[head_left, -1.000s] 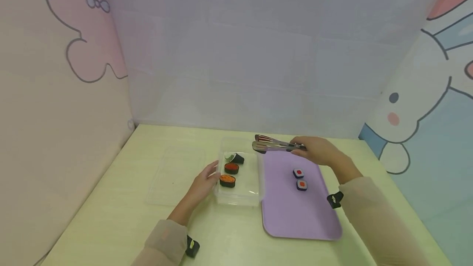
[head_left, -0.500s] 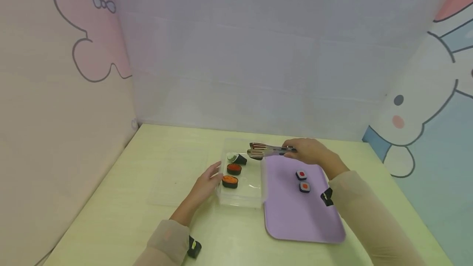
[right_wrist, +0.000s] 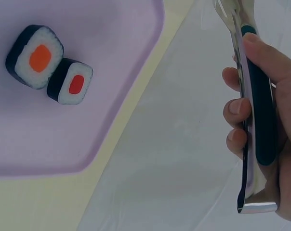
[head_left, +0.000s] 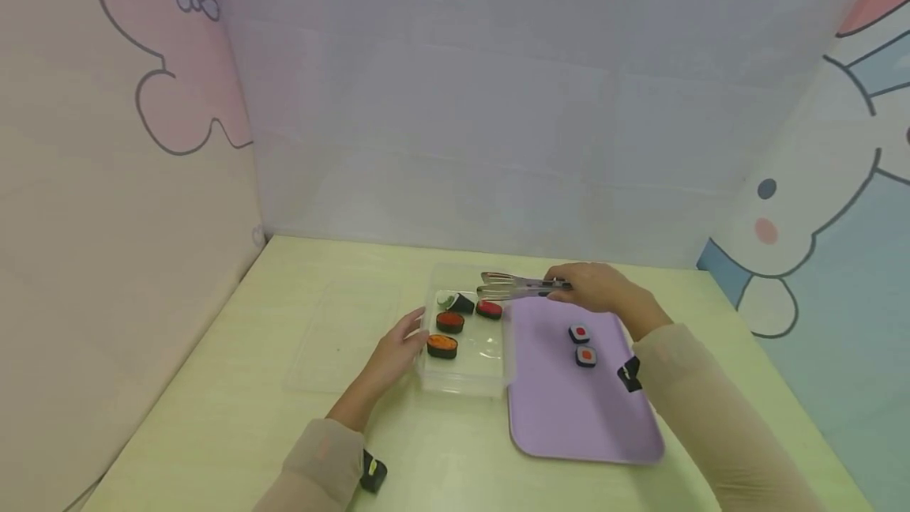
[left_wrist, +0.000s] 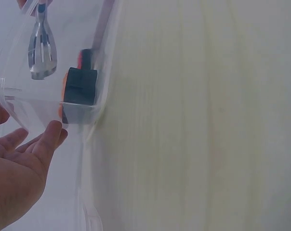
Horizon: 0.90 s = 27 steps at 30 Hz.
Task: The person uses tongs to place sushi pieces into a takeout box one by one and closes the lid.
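Observation:
My right hand [head_left: 592, 288] grips metal tongs [head_left: 519, 288], whose dark handle pads [right_wrist: 261, 106] show in the right wrist view. The tongs' ends are spread over the far right part of a clear plastic box [head_left: 465, 385]. Just below them, inside the box, lies a red-topped sushi piece [head_left: 489, 310]. To its left are a sushi cone [head_left: 460, 303], a dark-orange-topped piece [head_left: 450, 322] and an orange-topped piece [head_left: 442, 347]. My left hand [head_left: 391, 350] touches the box's left side with extended fingers [left_wrist: 48, 139].
A purple tray [head_left: 576, 425] stands right beside the box and bears two sushi rolls, one with a red centre [head_left: 579, 333] and one with an orange centre [head_left: 586, 356]. Left of the box lies a clear lid [head_left: 341, 338]. Printed cloth walls enclose the table.
The tongs have moved left and down to the box, and their ends have spread. The red-topped sushi piece now lies in the box under them. The left hand stays at the box's side.

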Available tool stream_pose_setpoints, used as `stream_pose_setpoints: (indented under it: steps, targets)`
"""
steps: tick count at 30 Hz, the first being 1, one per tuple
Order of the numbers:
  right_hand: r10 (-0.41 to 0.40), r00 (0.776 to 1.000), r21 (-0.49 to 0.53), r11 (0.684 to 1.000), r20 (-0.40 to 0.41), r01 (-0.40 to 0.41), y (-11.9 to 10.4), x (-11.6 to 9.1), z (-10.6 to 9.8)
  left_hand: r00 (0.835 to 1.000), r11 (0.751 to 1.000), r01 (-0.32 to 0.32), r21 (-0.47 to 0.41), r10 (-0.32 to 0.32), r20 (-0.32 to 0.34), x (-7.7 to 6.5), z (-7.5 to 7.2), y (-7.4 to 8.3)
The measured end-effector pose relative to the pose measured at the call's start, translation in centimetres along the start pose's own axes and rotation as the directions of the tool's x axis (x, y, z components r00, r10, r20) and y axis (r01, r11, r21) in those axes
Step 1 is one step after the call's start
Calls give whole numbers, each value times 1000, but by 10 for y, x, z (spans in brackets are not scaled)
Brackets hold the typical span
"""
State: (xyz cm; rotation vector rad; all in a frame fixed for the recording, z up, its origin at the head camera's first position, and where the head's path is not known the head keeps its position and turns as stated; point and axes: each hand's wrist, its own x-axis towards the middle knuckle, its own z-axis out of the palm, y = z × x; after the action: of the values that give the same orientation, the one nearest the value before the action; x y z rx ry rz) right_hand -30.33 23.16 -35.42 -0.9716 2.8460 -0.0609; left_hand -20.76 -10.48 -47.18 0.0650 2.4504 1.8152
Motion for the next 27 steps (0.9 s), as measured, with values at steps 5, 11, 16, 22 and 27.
stream_pose_setpoints:
  steps: [5, 11, 16, 22, 27]
  targets:
    - [16, 1000, 21, 1000, -13, -16, 6, -10, -3, 1000, 1000, -5, -2, 5, -7, 1, 0, 0]
    - [75, 996, 72, 995, -56, -71, 16, -41, -9, 1000, 1000, -1, 5, 1, -12, 0, 0, -1]
    - [123, 988, 76, 990, -90, -116, 30, -72, -6, 1000, 1000, 11, 0, -11, -13, 0, -1, -1]
    - [173, 983, 79, 983, -57, -168, 50, -102, 9, 1000, 1000, 12, -3, -12, -15, 2, -1, -1]
    - [179, 984, 80, 981, -21, -177, 65, -118, 18, 1000, 1000, 16, 5, -16, -11, 3, 1, -1]
